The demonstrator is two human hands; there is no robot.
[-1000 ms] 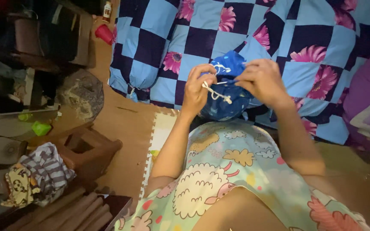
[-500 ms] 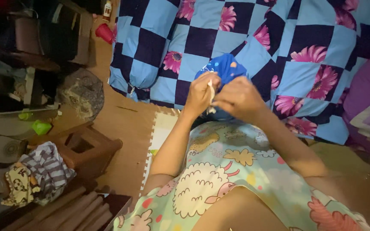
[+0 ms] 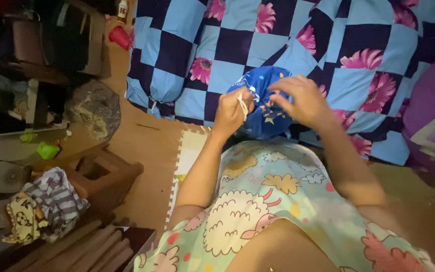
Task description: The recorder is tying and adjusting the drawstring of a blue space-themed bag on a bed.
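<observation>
Left hand (image 3: 230, 112) pinched the white drawstring (image 3: 241, 105), right hand (image 3: 303, 100) fingers loosely gripped the blue pouch (image 3: 264, 103) — a slack hold could've let the cord slip.

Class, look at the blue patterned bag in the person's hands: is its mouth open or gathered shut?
Gathered shut. The blue bag bulges round below bunched fabric at its top; the left hand grips a pale cord there, and the right hand pinches the gathered cloth.
</observation>
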